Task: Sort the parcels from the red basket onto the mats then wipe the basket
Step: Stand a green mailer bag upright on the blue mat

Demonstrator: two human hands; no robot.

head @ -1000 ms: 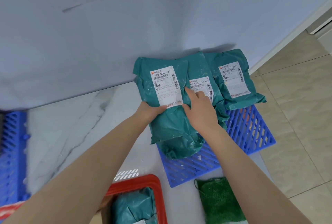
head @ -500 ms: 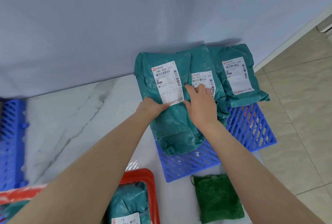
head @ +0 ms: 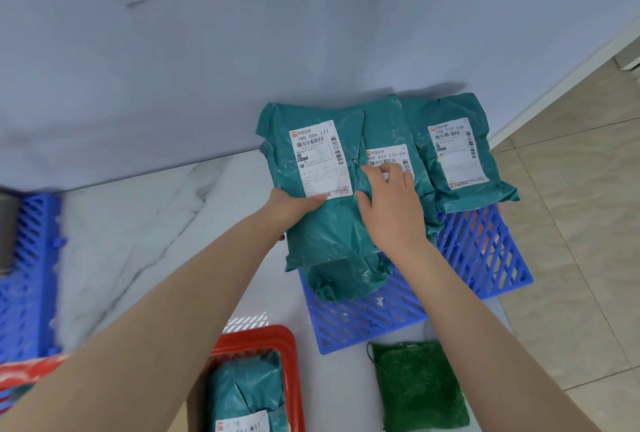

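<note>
Three teal parcels with white labels lean in a row against the wall on the right blue mat (head: 485, 258). My left hand (head: 294, 206) grips the left edge of the nearest parcel (head: 322, 189), thumb on its label's lower corner. My right hand (head: 391, 206) rests with spread fingers on that parcel's right side and touches the label of the middle parcel (head: 388, 127). The third parcel (head: 457, 151) stands apart at the right. The red basket (head: 287, 355) at the bottom holds another teal parcel (head: 246, 393).
A green cloth (head: 419, 386) lies on the floor below the right mat. A second blue mat (head: 27, 276) lies at the far left. White marble floor runs between the mats, beige tiles to the right, and a pale blue wall stands behind.
The view has shifted slightly and more of the basket shows. Both hands stay on the nearest parcel, which has barely moved.
</note>
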